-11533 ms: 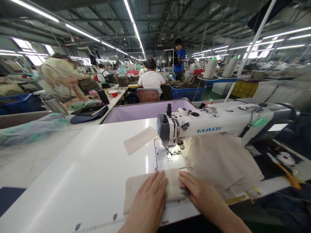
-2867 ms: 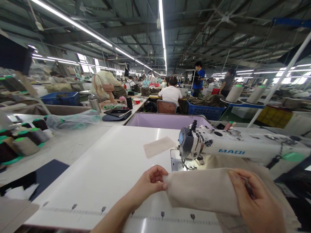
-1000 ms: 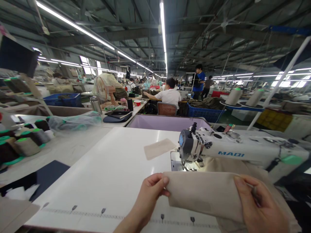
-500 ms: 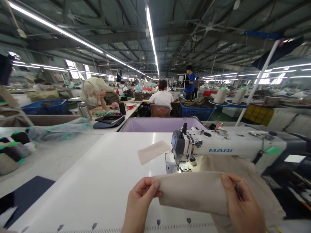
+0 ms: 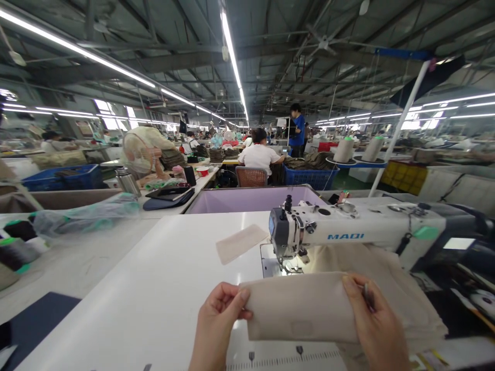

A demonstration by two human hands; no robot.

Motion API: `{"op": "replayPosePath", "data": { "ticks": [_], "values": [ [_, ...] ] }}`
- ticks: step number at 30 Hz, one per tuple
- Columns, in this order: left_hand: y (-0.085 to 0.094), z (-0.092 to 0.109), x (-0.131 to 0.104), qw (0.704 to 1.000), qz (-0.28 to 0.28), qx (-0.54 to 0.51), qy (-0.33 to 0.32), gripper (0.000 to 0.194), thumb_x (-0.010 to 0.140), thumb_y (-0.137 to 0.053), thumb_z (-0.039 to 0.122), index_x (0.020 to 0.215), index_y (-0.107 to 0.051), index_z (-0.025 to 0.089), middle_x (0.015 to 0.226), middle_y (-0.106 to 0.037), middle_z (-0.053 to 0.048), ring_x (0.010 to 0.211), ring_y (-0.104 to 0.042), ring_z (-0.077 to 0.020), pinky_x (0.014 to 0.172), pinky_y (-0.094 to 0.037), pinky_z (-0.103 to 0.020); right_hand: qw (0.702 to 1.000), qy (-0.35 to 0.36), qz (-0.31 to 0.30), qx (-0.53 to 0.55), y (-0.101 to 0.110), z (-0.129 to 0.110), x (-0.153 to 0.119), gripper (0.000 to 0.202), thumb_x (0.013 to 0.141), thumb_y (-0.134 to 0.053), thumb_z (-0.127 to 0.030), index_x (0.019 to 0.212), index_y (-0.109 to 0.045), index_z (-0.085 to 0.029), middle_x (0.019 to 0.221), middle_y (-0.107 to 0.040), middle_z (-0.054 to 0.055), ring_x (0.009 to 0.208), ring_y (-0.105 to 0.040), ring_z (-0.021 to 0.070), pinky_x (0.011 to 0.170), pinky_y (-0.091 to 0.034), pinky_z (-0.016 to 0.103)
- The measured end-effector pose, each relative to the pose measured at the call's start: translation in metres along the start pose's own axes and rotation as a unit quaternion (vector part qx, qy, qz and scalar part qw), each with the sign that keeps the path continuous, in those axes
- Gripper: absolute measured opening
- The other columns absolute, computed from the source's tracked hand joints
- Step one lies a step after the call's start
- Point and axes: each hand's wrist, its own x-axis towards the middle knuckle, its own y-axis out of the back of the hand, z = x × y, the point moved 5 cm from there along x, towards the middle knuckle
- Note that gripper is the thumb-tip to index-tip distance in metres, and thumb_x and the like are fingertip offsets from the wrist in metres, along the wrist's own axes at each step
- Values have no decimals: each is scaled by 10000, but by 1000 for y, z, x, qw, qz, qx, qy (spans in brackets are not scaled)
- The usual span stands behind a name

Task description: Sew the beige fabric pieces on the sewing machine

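Note:
A folded beige fabric piece point(image 5: 297, 304) is stretched flat between my hands in front of the sewing machine point(image 5: 340, 226). My left hand point(image 5: 222, 314) pinches its upper left corner between thumb and fingers. At the other end, my right hand point(image 5: 373, 319) grips the upper right edge, with a small dark metallic object partly showing among the fingers. A faint rectangular mark shows near the fabric's lower edge. More beige cloth point(image 5: 371, 263) lies behind my right hand, under the machine's arm. Left of the needle area, a separate beige rectangular panel point(image 5: 240, 244) rests on the white table point(image 5: 154, 304).
Thread cones point(image 5: 344, 150) stand behind the machine. On the left are a clear plastic bag point(image 5: 85, 214), thread spools and dark blue fabric point(image 5: 46, 324). A lilac-lined bin point(image 5: 251, 200) borders the table's far edge. A person in white point(image 5: 258, 157) sits beyond it.
The fabric between my hands has tilted so more of its lower face shows, with the rectangular mark clearer. Both hands keep their hold. The view has shifted slightly right.

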Motion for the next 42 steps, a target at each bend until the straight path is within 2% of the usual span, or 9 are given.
{"op": "replayPosePath", "data": {
  "ticks": [9,15,24,30,33,35,36,39,42],
  "values": [
    [1,2,-2,999,25,6,-20,399,623,-878,494,644,-667,156,833,-698,-26,553,-586,-116,502,-512,-227,1000,-13,-11,4,-2,7,-2,453,929,-448,-650,871,-634,-240,803,-699,27,788,-644,244,667,-490,284],
    [-1,11,-7,998,38,2,-40,372,603,-879,468,613,-676,155,768,-671,-33,611,-588,-145,483,-518,-225,1000,-12,-6,-12,0,9,-2,486,909,-443,-690,844,-632,-247,761,-688,17,766,-642,244,660,-490,284],
    [-2,4,-3,999,28,11,-43,401,650,-840,509,675,-632,166,715,-630,16,456,-512,-84,395,-409,-193,999,-22,-27,-2,-3,20,-4,427,895,-477,-646,864,-636,-250,798,-700,25,770,-647,239,667,-496,277],
    [4,1,8,988,47,123,-76,324,802,-694,510,896,-559,230,546,-536,96,416,-554,-128,457,-411,-214,992,-23,-123,30,-22,28,-2,403,874,-499,-618,800,-622,-241,682,-674,3,656,-630,203,597,-478,257],
    [6,5,28,953,33,271,-130,240,894,-569,476,910,-573,236,540,-517,80,454,-545,-153,443,-402,-230,973,-39,-224,41,-38,39,-6,397,866,-499,-601,714,-578,-243,512,-577,-35,526,-588,178,537,-449,250],
    [2,8,47,889,-4,413,-198,183,940,-480,375,920,-582,225,734,-643,17,583,-621,-171,545,-485,-266,956,-63,-286,30,-49,48,-12,381,872,-484,-573,681,-542,-249,453,-530,-57,437,-542,158,499,-418,249],
    [-3,7,58,835,-36,496,-235,181,956,-426,308,945,-583,219,849,-672,-10,657,-651,-176,623,-519,-288,949,-69,-308,16,-54,52,-15,365,879,-471,-546,669,-522,-252,456,-539,-58,417,-529,151,493,-406,250],
    [-14,-6,89,782,-107,558,-256,152,932,-457,203,933,-609,210,975,-681,-39,864,-684,-205,769,-528,-309,939,-40,-333,-72,-66,57,-25,298,896,-439,-419,652,-479,-252,540,-623,-27,492,-582,161,527,-378,256],
    [-30,-22,109,726,-186,604,-272,183,968,-461,194,959,-641,227,1018,-676,-26,867,-687,-192,771,-519,-293,922,15,-337,-192,-73,55,-34,211,892,-470,-289,692,-519,-242,653,-690,4,655,-659,197,569,-356,261]
  ]
}}
